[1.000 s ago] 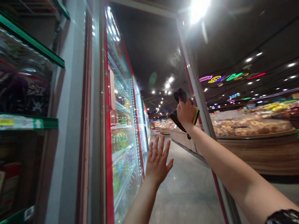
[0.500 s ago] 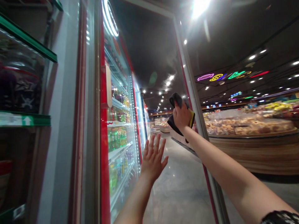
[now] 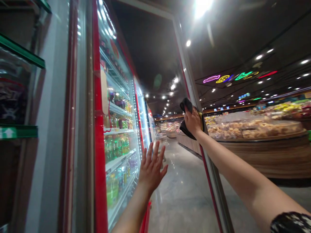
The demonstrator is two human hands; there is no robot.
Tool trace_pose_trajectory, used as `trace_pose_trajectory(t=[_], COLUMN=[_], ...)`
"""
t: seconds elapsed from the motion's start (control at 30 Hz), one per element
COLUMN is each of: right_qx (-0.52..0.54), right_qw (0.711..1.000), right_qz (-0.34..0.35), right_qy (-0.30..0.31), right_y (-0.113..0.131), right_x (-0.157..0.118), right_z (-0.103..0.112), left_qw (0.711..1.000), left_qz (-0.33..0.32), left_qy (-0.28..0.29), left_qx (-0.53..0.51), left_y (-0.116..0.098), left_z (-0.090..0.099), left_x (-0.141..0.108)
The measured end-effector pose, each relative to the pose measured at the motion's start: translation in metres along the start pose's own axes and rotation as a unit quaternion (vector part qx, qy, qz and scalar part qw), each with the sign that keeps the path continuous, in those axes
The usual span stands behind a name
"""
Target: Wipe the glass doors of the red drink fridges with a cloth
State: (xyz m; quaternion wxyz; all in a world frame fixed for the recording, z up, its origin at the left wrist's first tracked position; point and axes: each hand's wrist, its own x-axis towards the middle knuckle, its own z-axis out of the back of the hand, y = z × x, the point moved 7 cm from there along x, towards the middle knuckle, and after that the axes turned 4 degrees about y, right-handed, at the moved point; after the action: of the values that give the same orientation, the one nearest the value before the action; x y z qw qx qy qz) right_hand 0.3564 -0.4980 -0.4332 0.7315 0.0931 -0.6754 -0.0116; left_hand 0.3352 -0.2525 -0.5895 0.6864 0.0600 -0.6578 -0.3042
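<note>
A glass door with a grey metal frame stands in front of me. My right hand presses a black cloth with a yellow edge against the glass, close to the frame on the door's right side. Part of the cloth bunches up above the fingers. Lower and further left, my left hand holds nothing; its fingers are spread and its palm faces the glass. Whether that palm touches the pane I cannot tell for certain.
Lit drink coolers with bottles on their shelves line the left. Nearer on the left is a shelf unit with green price rails. On the right stands a curved wooden display counter of packaged food. Grey shiny floor runs between them.
My right hand has slid the cloth a little to the right, up to the door frame. My left hand stays spread; the whole view has shifted slightly.
</note>
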Motion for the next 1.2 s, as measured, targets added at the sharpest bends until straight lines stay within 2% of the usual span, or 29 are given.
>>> trace_pose_trajectory(t=[0.1, 0.17, 0.27, 0.33, 0.4, 0.47, 0.57, 0.63, 0.83, 0.9, 1.07, 1.13, 1.2], right_qx=[-0.008, -0.008, -0.001, 0.002, 0.001, 0.003, 0.004, -0.001, -0.015, -0.012, 0.036, 0.057, 0.070], right_qw=[1.000, 0.996, 0.994, 0.997, 0.999, 0.998, 0.997, 0.998, 1.000, 0.999, 0.996, 0.993, 0.992], right_qz=[0.029, 0.081, 0.107, 0.076, 0.053, 0.055, 0.071, 0.065, 0.016, 0.022, 0.061, 0.056, 0.040], right_qy=[0.006, 0.021, 0.027, 0.010, -0.003, -0.010, -0.016, -0.017, -0.019, -0.021, -0.060, -0.085, -0.100], right_y=[-0.002, 0.009, 0.017, 0.011, 0.002, -0.006, -0.015, -0.019, -0.011, -0.008, -0.011, -0.014, -0.016], right_x=[-0.042, -0.050, -0.017, 0.016, 0.034, 0.028, -0.004, -0.014, 0.035, 0.029, -0.030, -0.024, 0.003], right_z=[-0.007, -0.011, -0.007, -0.001, 0.003, 0.003, 0.000, -0.003, -0.012, -0.020, -0.046, -0.055, -0.063], left_qw=[1.000, 1.000, 1.000, 1.000, 1.000, 1.000, 1.000, 1.000, 1.000, 1.000, 0.999, 0.999, 0.999], left_qz=[-0.004, -0.006, -0.007, -0.008, -0.009, -0.008, -0.008, -0.009, -0.013, -0.015, -0.010, -0.001, 0.011], left_qy=[-0.004, -0.006, -0.008, -0.008, -0.008, -0.008, -0.011, -0.013, 0.002, 0.007, 0.012, 0.021, 0.031], left_qx=[-0.004, -0.003, 0.000, 0.003, 0.005, 0.007, 0.009, 0.012, 0.016, 0.017, 0.030, 0.033, 0.032], left_y=[-0.001, -0.001, -0.002, -0.003, -0.004, -0.005, -0.004, -0.003, -0.001, -0.001, 0.003, 0.005, 0.006], left_z=[0.003, 0.005, 0.007, 0.008, 0.008, 0.008, 0.008, 0.007, -0.003, -0.007, -0.017, -0.023, -0.028], left_x=[0.001, 0.002, 0.004, 0.005, 0.005, 0.005, 0.005, 0.004, 0.002, 0.002, 0.001, 0.000, -0.001])
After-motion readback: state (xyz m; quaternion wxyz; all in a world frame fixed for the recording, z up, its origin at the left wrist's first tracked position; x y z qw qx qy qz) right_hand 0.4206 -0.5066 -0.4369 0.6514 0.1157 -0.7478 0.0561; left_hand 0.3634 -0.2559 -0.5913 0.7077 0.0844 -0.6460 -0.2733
